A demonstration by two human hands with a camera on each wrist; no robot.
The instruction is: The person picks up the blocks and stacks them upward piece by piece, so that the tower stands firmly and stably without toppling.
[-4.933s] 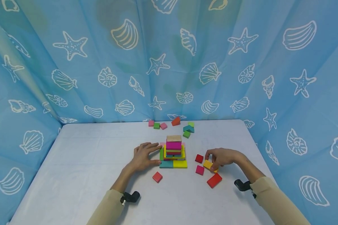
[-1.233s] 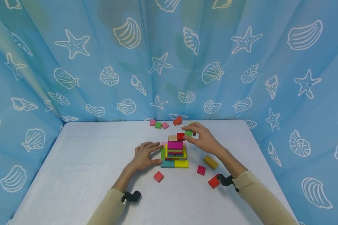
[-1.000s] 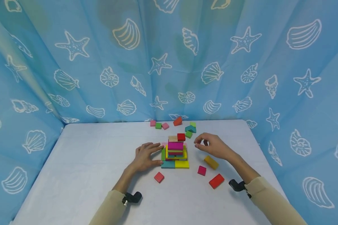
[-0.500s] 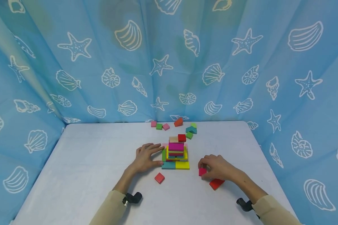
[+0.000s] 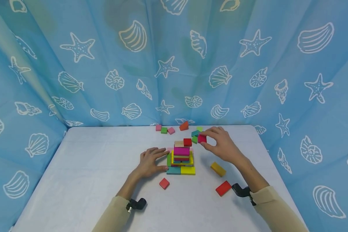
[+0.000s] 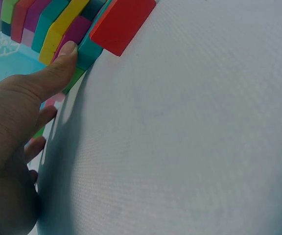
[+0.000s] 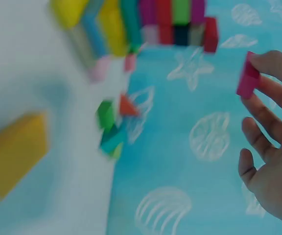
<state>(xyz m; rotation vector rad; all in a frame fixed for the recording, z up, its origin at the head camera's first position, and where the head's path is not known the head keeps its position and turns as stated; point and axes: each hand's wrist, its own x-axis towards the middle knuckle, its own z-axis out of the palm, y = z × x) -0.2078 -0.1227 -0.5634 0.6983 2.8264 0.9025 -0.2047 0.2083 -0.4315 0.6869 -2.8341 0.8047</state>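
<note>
A tiered stack of coloured blocks stands at mid-table, its upper layers magenta, with a tan block and a small red block side by side on top. My left hand rests at the stack's left side, fingers extended; its thumb lies against the lower blocks in the left wrist view. Raised to the right of the stack's top, my right hand pinches a magenta block between thumb and fingers. The magenta block is apart from the stack, and the other right fingers are spread loosely.
On the right of the white table lie a yellow block and a red block. A red square block sits in front of the stack. Behind it are several small blocks, including an orange wedge. A curtain surrounds the table.
The right hand placed the small red block on top of the stack, released it, then picked the magenta block off the table and lifted it towards the stack. The left hand stayed put.
</note>
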